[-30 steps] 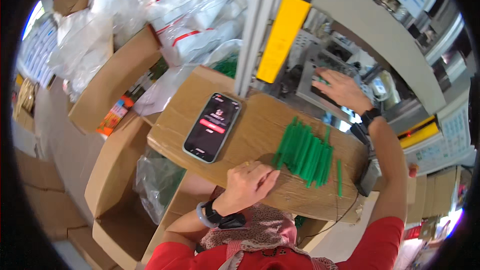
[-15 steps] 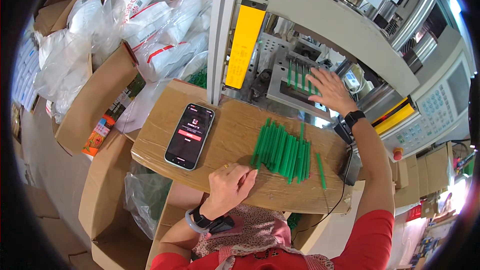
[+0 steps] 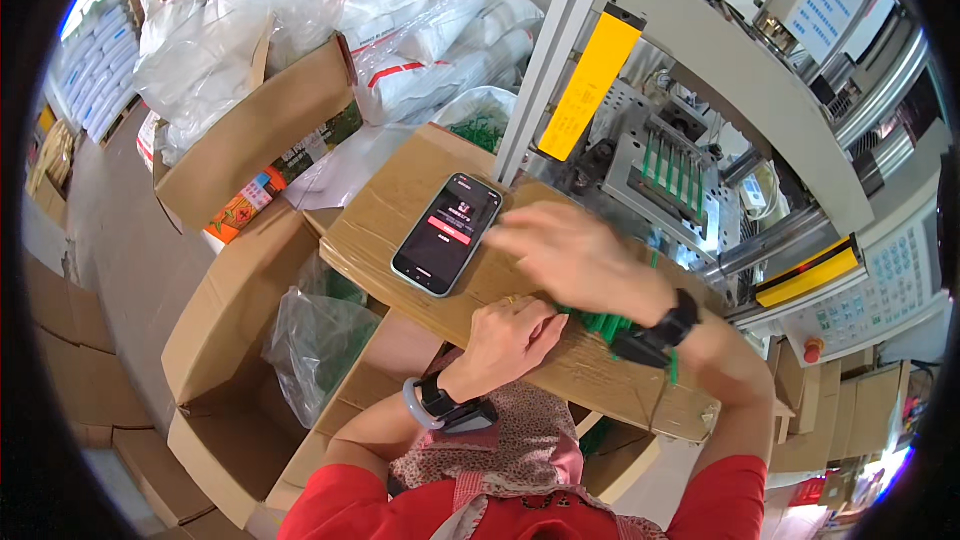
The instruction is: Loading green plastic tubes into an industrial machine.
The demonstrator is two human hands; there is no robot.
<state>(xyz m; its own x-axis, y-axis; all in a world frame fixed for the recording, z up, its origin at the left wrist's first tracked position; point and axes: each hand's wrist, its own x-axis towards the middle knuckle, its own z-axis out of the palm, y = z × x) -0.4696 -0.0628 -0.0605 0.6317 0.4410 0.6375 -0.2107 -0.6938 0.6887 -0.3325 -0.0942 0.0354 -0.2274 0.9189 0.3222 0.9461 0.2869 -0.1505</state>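
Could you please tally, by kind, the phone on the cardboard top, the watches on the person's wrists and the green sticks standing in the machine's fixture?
Phone: 1
Wrist watches: 2, left and right
Green sticks in the fixture: 5
Total: 8

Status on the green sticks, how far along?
Done: five thin green plastic sticks stand in the grey machine fixture. In hand: right hand, blurred, is over the cardboard board beside the black smartphone; left hand rests at the loose pile of green sticks; neither grip is readable. Left: that pile is mostly hidden, so its count is unclear.
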